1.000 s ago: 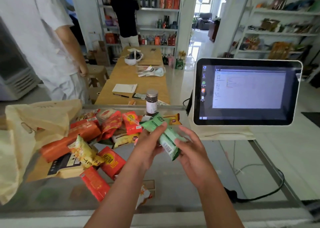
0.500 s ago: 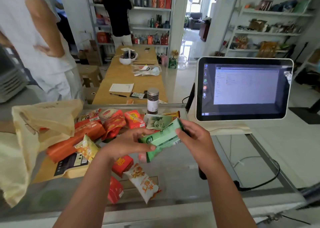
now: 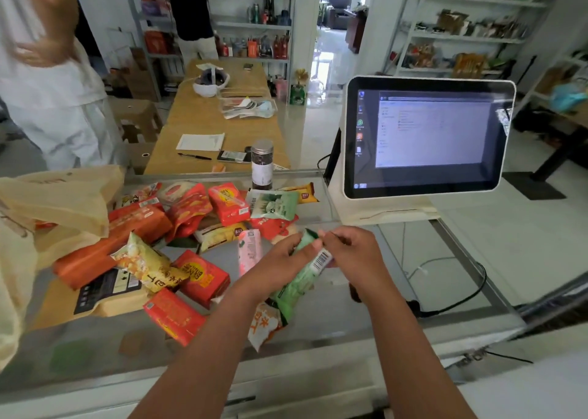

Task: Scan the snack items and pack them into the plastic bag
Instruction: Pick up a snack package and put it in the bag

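Ok, left hand (image 3: 281,259) and right hand (image 3: 356,253) pinch the green packet (image 3: 294,291). Looks light, soft, slippery; I'd grip its ends.

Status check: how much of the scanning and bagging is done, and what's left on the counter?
Done: little that shows; the plastic bag sits crumpled at the left, contents hidden. In hand: the left hand and right hand both grip a green packet, barcode facing up. Left: the pile of red, orange and yellow snack packets on the glass counter.
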Tool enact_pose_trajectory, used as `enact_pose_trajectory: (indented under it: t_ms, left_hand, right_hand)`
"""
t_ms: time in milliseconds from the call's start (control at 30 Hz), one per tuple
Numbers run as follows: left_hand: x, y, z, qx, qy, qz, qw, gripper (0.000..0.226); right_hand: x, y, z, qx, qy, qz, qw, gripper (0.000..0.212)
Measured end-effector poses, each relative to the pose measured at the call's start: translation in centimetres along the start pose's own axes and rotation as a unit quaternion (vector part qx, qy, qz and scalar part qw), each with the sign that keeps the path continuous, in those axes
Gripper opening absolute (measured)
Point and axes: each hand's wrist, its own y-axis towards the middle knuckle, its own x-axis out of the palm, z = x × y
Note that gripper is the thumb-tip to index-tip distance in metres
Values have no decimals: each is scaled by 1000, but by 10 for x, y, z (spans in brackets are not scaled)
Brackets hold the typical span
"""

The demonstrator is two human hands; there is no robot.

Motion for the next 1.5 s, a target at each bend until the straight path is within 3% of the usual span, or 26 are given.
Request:
enact_pose_trajectory:
  t_ms: [100,200,267,400,500,567,700,800,967,1100,1267,1500]
  left_hand:
    - [15,13,-8,-61,-79,34,994,31]
    - [23,29,-24,-99,-118,75,985,33]
    - [28,40,-33,-118,-116,97,981,32]
    - [41,58,-47,-154,-77,111,979,36]
    - [49,62,-59,-175,-19,112,978,44]
    - [50,61,-65,-180,12,126,975,46]
    - [50,65,-74,-153,90,139,974,49]
    - [52,68,-75,-140,109,140,974,50]
    - [51,75,-76,-184,36,128,974,56]
    - [52,75,-78,-175,65,133,973,65]
    - [58,74,-77,-165,79,148,972,50]
    - [57,73,-86,-135,131,140,972,47]
  right_hand:
    - [-17,0,15,-6,30,27,999,15]
    - [-37,-6,47,-50,-132,90,986,19]
    - [-50,-8,73,-42,-230,68,970,34]
    - [-56,-9,109,5,-396,-61,916,78]
    - [-47,-7,129,-22,-431,-37,901,90]
    - [-44,-3,143,-32,-411,8,911,84]
    - [-49,3,153,-74,-399,51,912,51]
    - [-57,3,145,-81,-371,20,925,41]
    - [-87,-1,122,-53,-290,-48,954,24]
    - [-108,1,100,-25,-269,-96,958,28]
    - [-115,-1,91,-25,-249,-110,962,25]
    - [-115,-5,85,-23,-254,-116,960,25]
